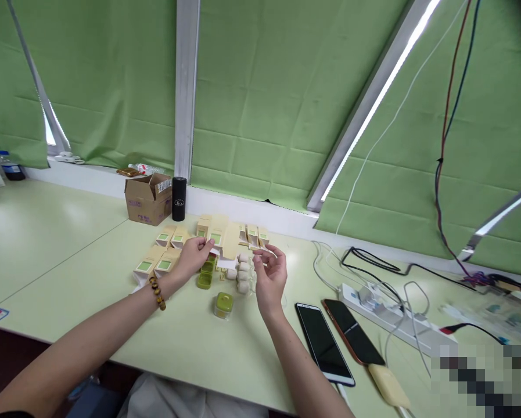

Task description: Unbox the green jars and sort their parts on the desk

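My left hand (194,255) pinches a cream paper box (216,238) by its lower left edge; its flaps stand unfolded and a green label shows on it. To the right of the box, my right hand (271,278) is raised with its fingers apart and holds nothing I can see. Below the hands sit open green plastic containers (205,281) in a row, and beside them several small whitish rounded pieces (243,276). Nearer to me stands a small clear container with a green lid (223,305).
More cream boxes (164,264) stand left and behind. At the back are a brown carton (147,200) and a black cylinder (179,199). On the right lie two phones (325,342), a yellow power bank (388,384), a white power strip (391,319) and tangled cables.
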Available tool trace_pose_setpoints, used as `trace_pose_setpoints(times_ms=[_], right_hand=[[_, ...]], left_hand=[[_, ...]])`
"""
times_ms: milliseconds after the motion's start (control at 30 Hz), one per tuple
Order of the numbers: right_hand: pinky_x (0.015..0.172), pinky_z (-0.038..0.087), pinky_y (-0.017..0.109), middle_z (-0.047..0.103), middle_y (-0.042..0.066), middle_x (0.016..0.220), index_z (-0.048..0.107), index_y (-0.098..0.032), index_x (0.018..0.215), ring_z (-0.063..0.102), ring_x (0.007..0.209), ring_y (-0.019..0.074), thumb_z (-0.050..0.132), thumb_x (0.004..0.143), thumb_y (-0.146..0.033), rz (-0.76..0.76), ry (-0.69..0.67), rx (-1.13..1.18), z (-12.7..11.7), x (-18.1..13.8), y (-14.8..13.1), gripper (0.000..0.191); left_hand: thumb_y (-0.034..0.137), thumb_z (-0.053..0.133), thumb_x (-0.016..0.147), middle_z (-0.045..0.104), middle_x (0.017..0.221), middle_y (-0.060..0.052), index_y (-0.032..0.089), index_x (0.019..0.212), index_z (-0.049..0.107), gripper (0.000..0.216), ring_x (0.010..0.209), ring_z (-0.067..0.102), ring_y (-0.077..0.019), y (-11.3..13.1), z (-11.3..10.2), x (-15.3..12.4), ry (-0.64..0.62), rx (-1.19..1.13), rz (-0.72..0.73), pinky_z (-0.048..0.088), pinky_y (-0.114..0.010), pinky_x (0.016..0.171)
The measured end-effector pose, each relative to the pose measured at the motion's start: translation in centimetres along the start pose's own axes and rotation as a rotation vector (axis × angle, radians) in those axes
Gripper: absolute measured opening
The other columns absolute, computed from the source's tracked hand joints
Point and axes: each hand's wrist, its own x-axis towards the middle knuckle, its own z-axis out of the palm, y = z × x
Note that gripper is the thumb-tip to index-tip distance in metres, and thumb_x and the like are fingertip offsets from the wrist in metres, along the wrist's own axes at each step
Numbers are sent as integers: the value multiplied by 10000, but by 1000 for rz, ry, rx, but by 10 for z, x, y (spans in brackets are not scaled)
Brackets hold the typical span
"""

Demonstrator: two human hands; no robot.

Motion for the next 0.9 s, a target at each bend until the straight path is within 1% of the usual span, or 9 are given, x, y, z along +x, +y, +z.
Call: trace_pose_setpoints(times_ms=[100, 167, 233, 333, 433, 567, 667, 733, 900], right_hand=[[671, 536, 295, 706, 11, 791, 573, -211, 1159, 672, 723, 175, 657, 955, -393, -48, -94, -33, -6, -12, -5, 286], [588, 511, 268, 689, -1, 741, 604, -206, 1120, 632, 624, 153, 615, 986, -345, -103, -167, -90, -9, -24, -4, 194], [552, 495, 259, 691, -4, 729, 619, -206, 1110, 611, 571, 137, 582, 997, -271, -220, -226, -156, -11, -36, 0, 135], [547, 491, 263, 706, 6, 741, 631, -209, 1120, 642, 586, 142, 554, 976, -160, -458, -285, -247, -13, -49, 10, 171], [556, 509, 284, 698, 2, 717, 633, -208, 1132, 634, 554, 145, 548, 945, -106, -622, -328, -319, -14, -53, 15, 229], [556, 518, 299, 686, 0, 687, 625, -199, 1133, 628, 527, 151, 554, 928, -84, -691, -337, -353, -15, -53, 13, 246], [548, 510, 302, 689, 3, 694, 620, -203, 1138, 627, 525, 155, 551, 925, -83, -701, -338, -366, -16, -53, 10, 254], [541, 499, 305, 693, 4, 703, 614, -205, 1152, 622, 524, 156, 549, 921, -84, -715, -346, -380, -16, -53, 9, 269], [520, 457, 304, 709, 11, 722, 599, -204, 1160, 603, 519, 156, 542, 918, -79, -744, -366, -407, -16, -53, 6, 279]], left_hand=[[649, 539, 930, 728, 691, -68, 169, 774, 678, 523, 567, 605, -167, 4, -2, 32, 34, 74, -53, 413, -272, 533], [609, 558, 936, 769, 758, -92, 164, 739, 695, 505, 597, 629, -173, 7, 2, 56, 48, 133, -72, 429, -280, 561], [570, 578, 939, 773, 754, -109, 162, 675, 695, 500, 641, 659, -196, 9, 10, 80, 66, 202, -97, 451, -296, 610], [517, 613, 935, 761, 717, -135, 153, 663, 710, 464, 713, 701, -243, 8, 27, 111, 84, 301, -161, 480, -324, 677], [485, 625, 943, 774, 761, -148, 134, 796, 747, 400, 797, 729, -260, 2, 45, 131, 89, 370, -219, 509, -328, 736], [441, 639, 973, 771, 928, -203, 91, 943, 744, 366, 970, 734, -286, -12, 66, 145, 72, 434, -266, 545, -355, 852], [413, 656, 993, 707, 1192, -153, 115, 1179, 686, 353, 1070, 696, -247, -21, 76, 149, 15, 456, -271, 579, -407, 932], [390, 673, 989, 652, 1295, -124, 150, 1290, 632, 387, 1117, 673, -243, -26, 80, 151, -21, 468, -270, 592, -441, 948], [364, 707, 966, 654, 1296, -154, 123, 1275, 642, 397, 1167, 659, -274, -33, 79, 147, -42, 501, -240, 576, -434, 974]])
